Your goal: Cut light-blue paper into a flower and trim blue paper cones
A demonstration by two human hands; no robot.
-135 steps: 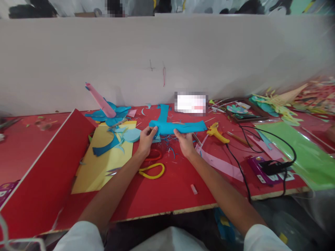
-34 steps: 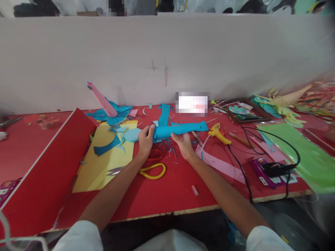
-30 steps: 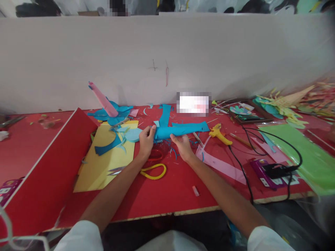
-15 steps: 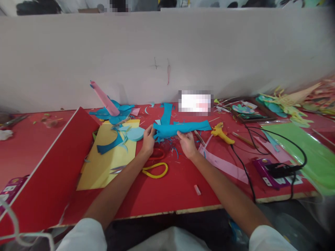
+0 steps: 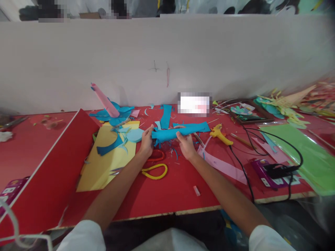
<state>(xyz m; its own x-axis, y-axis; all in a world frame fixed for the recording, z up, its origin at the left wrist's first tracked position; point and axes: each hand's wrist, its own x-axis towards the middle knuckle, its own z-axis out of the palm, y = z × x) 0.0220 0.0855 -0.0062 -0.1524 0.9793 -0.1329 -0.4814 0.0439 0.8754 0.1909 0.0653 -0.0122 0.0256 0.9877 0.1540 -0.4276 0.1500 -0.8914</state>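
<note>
A rolled strip of blue paper [image 5: 170, 133], cut into a fringe at its left end, lies across both my hands above the table. My left hand [image 5: 147, 142] grips the fringed end. Around the middle of the roll, my right hand [image 5: 186, 143] has its thumb pressed on the near side, its other fingers hidden behind. Below my left hand are scissors with yellow and red handles [image 5: 155, 171], their blades partly behind my forearm. Another blue strip [image 5: 165, 116] lies flat behind the roll. A yellow glue gun [image 5: 221, 134] rests to the right.
At the left, a pink paper cone [image 5: 104, 100] stands on blue petal shapes, near yellow sheets [image 5: 104, 170] with cut scraps. A red divider [image 5: 52, 170] rises beside them. To the right are a pink strip [image 5: 225, 166], a purple power box [image 5: 267, 174] with black cables and green sheets [image 5: 309, 157].
The roll looks narrower and smoother across its middle. Both hands still hold it in nearly the same place, and the camera view has shifted slightly.
</note>
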